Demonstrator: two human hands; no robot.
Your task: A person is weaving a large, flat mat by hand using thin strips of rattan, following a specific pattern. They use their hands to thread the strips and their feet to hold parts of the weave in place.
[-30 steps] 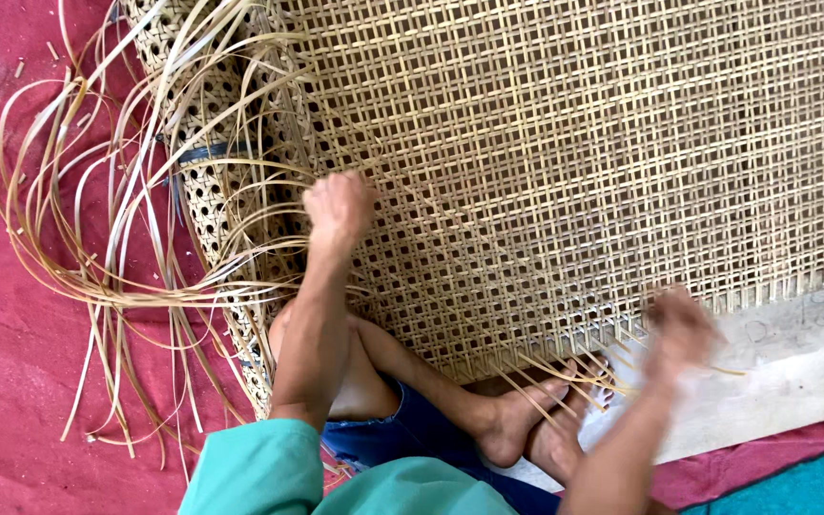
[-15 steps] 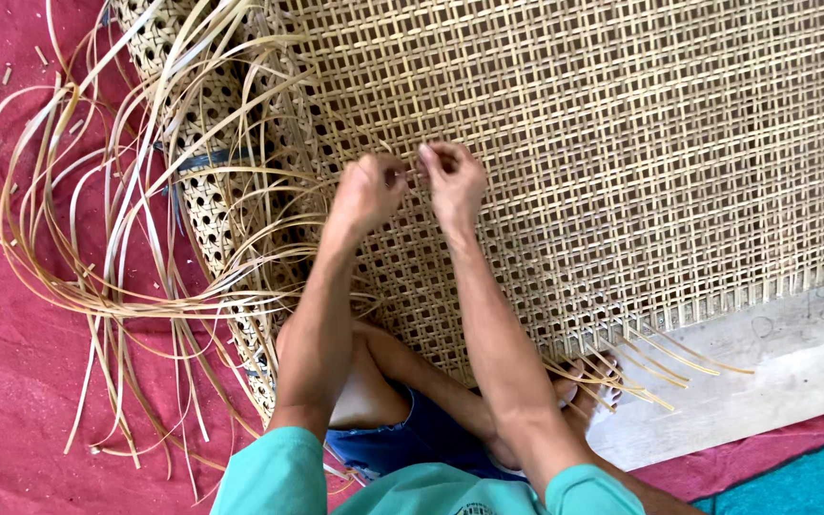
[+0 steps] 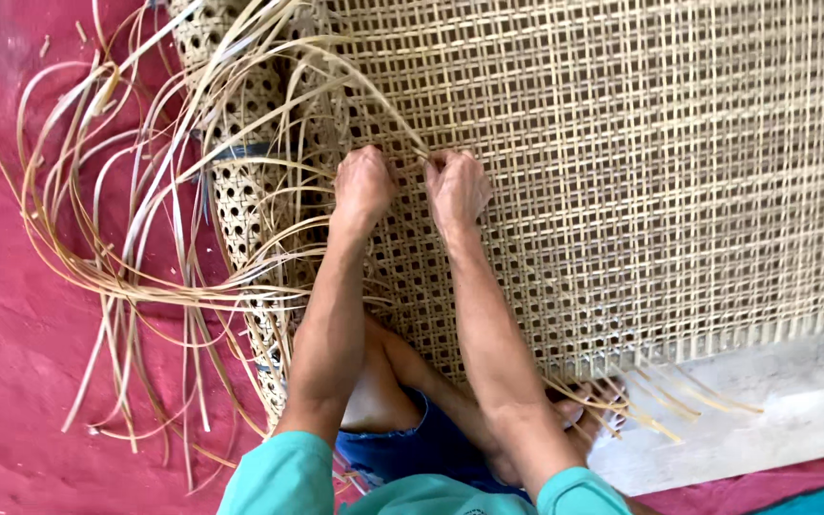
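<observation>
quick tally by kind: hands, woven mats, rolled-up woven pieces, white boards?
Hands: 2, left hand and right hand, both on the mat
Flat woven mat: 1
Rolled woven piece: 1, at the mat's left edge
White board: 1, by the mat's lower edge
Total: 5
Loose strips on the red floor are too tangled to count.

Single view only: head-worn camera, aimed steeply down along the wearer's own forearms. Close range; left hand [image 3: 364,181] and right hand [image 3: 457,186] sat near frame centre. The pale open-mesh woven cane sheet [image 3: 641,162] filled the upper right, the red floor cloth [image 3: 11,381] the left edge. Turquoise sleeves cut off at bottom. No second view to compare.
</observation>
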